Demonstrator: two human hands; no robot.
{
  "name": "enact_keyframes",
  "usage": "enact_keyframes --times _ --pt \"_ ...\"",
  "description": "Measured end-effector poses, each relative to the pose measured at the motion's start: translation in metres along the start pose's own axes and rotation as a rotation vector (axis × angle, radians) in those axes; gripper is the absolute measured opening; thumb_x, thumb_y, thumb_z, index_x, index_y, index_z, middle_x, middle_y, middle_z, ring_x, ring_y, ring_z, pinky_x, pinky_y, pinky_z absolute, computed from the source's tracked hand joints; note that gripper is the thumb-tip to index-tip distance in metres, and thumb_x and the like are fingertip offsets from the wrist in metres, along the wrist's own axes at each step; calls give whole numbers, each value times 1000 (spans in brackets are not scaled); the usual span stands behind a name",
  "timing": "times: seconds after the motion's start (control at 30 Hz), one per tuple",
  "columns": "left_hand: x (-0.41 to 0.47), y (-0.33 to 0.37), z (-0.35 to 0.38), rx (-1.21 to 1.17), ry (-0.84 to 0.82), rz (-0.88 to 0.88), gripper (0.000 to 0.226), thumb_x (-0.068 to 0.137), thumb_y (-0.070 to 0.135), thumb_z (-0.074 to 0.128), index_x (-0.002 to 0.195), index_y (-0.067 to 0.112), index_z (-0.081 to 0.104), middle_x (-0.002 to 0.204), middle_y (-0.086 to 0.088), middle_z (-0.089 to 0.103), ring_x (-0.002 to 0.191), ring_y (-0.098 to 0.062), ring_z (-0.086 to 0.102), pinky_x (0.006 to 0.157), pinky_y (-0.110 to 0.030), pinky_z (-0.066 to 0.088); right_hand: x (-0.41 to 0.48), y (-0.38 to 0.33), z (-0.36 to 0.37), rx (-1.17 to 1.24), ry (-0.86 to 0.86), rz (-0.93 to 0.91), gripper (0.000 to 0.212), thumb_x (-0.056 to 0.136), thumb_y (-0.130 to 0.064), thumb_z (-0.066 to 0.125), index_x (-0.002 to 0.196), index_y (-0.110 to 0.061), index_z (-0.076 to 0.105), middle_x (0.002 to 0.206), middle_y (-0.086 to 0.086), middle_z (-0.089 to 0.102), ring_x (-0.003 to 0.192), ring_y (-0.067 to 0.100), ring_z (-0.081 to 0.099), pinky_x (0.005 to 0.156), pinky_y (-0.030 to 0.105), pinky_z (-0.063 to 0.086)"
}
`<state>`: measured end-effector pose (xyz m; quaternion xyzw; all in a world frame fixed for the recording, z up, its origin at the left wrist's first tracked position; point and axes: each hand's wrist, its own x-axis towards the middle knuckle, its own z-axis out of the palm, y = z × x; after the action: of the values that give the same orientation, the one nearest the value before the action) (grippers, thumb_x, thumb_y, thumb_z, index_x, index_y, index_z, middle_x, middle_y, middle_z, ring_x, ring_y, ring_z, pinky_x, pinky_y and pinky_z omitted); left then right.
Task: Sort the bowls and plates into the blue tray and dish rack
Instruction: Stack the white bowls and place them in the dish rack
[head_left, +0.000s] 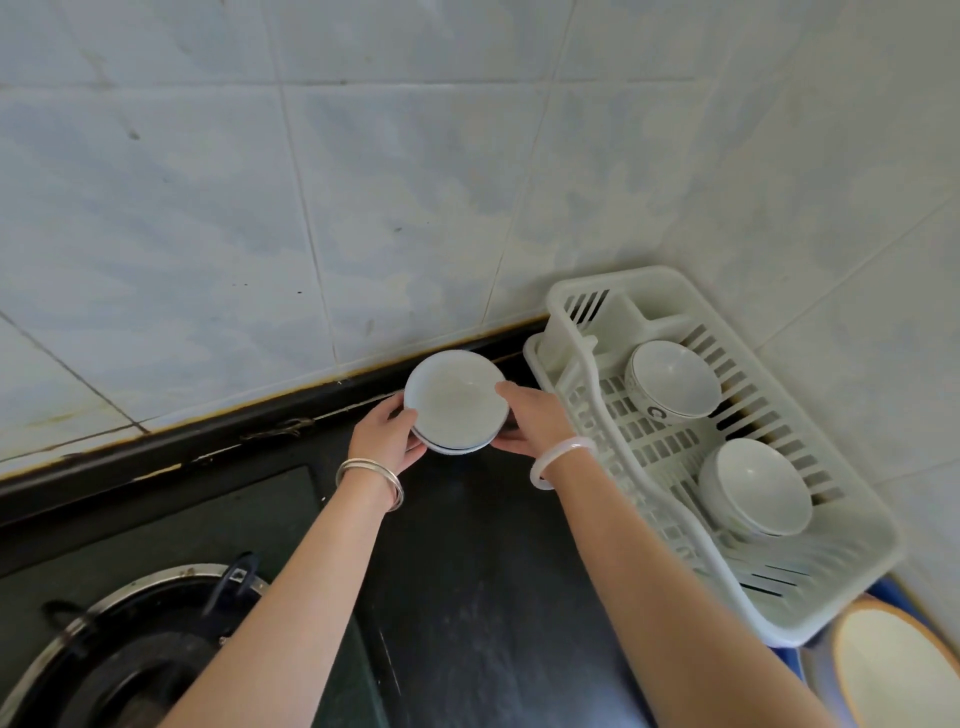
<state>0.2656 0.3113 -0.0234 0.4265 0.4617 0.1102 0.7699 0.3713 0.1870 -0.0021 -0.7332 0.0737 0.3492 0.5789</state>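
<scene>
A small stack of white plates (454, 397) sits near the back of the dark counter (483, 571). My left hand (384, 434) grips the stack's left rim and my right hand (530, 418) grips its right rim. To the right stands the white plastic dish rack (649, 467), with two white bowls in it: one at the back (672, 379), one nearer (753, 486). At the bottom right corner a cream plate with a tan rim (898, 670) lies in the blue tray (893, 587), which is mostly hidden by the rack.
A gas stove burner (130, 649) with a black pan support occupies the bottom left. Tiled walls (311, 182) close off the back and the right side, forming a corner behind the rack.
</scene>
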Motion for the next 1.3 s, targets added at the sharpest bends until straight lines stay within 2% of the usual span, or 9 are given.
enact_keyframes --times 0.23,0.37,0.5,0.63,0.73,0.93,1.03,1.17,1.3 --pt "-38 24 78 89 -234 70 28 88 4 50 108 22 58 102 -5 61 101 -27 62 74 -33 53 -39 -33 -80 81 163 -118 12 89 -30 54 86 -19 58 92 7 63 90 27 65 61 33 58" --pt "-58 29 130 182 -374 26 36 90 2 47 123 14 54 107 -9 59 102 -27 60 60 -26 53 -51 -42 -131 101 285 -133 17 89 -31 51 81 -18 59 84 7 61 76 26 65 60 35 59" --pt "-69 24 176 350 -463 -20 40 92 -1 42 129 10 49 123 -18 54 114 -35 55 79 -37 49 -54 -35 -172 176 358 -74 18 89 -30 51 85 -13 57 89 11 58 76 28 63 72 46 59" --pt "-67 14 207 518 -540 -33 41 91 -4 40 129 8 50 103 -13 53 95 -28 52 83 -39 48 -57 -16 -199 244 377 -44 29 91 -30 50 108 -7 56 99 14 59 96 34 63 62 39 59" --pt "-63 8 223 604 -571 -56 39 90 -8 39 125 3 52 82 -9 54 81 -24 54 69 -33 50 -56 -4 -209 298 382 -17 24 92 -29 50 106 -9 54 100 13 59 98 33 63 68 41 60" --pt "-51 -5 241 811 -626 -73 43 91 -10 36 132 0 46 135 -21 49 122 -30 49 89 -32 46 -49 23 -214 350 392 97 35 92 -31 53 114 -4 50 105 24 63 87 35 67 61 38 59" --pt "-42 -10 243 895 -635 -95 45 90 -12 36 132 1 47 136 -20 49 121 -28 50 96 -35 44 -46 34 -214 376 387 108 34 91 -29 53 111 -1 49 95 25 66 78 34 68 54 33 60" --pt "-34 -17 248 998 -646 -94 48 89 -15 36 131 3 47 135 -18 50 124 -30 50 95 -36 45 -43 46 -213 381 371 143 30 91 -26 53 106 -1 52 90 24 68 78 33 69 70 38 60" --pt "-33 -22 257 1127 -657 -50 42 88 -13 37 125 -1 51 116 -16 60 94 -25 55 81 -34 49 -40 51 -209 403 379 155 24 91 -26 55 94 -2 53 90 22 68 76 30 69 52 29 59"
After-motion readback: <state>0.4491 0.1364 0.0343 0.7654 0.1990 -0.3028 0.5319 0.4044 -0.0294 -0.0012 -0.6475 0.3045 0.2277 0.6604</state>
